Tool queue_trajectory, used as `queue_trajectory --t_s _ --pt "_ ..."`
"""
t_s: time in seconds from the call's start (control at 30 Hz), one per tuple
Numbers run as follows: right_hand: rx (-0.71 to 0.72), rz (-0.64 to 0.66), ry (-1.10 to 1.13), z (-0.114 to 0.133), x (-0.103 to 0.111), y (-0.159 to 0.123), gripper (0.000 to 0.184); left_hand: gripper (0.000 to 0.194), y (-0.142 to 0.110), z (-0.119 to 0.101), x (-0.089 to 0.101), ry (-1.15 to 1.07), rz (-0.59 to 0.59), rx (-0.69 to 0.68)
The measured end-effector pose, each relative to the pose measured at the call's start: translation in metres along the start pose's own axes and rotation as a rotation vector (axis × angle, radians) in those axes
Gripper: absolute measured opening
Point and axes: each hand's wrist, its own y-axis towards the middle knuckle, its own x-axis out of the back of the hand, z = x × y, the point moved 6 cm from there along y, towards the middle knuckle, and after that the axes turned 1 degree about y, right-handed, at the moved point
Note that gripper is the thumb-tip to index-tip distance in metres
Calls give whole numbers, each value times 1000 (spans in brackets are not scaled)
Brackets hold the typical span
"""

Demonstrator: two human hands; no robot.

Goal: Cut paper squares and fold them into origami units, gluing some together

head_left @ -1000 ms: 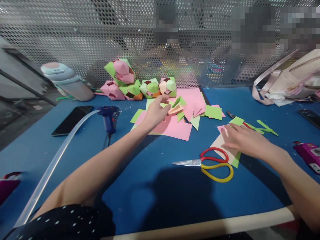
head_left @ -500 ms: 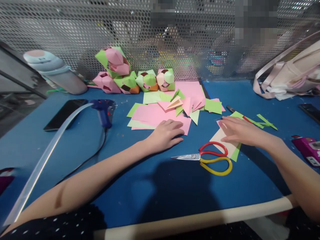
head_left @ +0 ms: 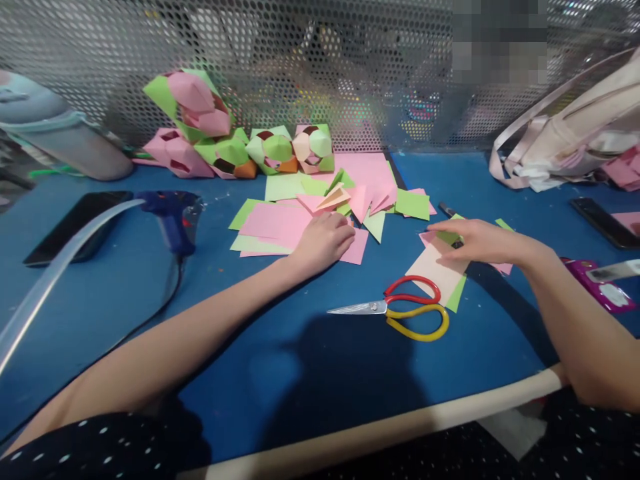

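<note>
in the head view, the left hand (head_left: 324,245) is laid on the pink sheets (head_left: 277,225), its fingers bent; whether any paper is gripped by them cannot be told. the sheets are spread under and to the left of these fingers, their long axis run roughly left to right. folded paper pieces (head_left: 373,201) are heaped just beyond the fingers.

the right hand (head_left: 467,241) is held open over the pale sheet (head_left: 434,268), thumb and forefinger parted, and nothing is seen gripped. the sheet is set below and left of the right fingers, one corner turned toward the camera; its long axis cannot be told, as it is partly covered. a green sheet (head_left: 456,295) is seen under its right edge.

between the hands and nearer the camera, the scissors (head_left: 383,307) are laid closed on the worktop (head_left: 240,393), tip pointed left, handles right.
</note>
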Motion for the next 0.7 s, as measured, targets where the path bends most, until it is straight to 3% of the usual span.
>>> queue_trajectory --t_s 0.1,0.23,0.3,0.4,0.53,0.7 --pt "68 81 -25 7 -8 1 69 28 -1 -15 2 125 20 -49" --pt "108 117 -49 5 -12 12 66 26 -5 -48 5 8 107 -88" --pt "60 157 9 -1 -13 19 57 25 -7 -63 5 -53 158 -110" --pt "-23 169 104 -8 -8 25 29 25 -10 -76 8 -138 191 -111" --pt "-77 -92 225 0 14 25 21 20 -8 -69 17 -358 138 13" --pt "-23 -436 242 34 36 17 17 19 -4 -49 19 -592 74 268"
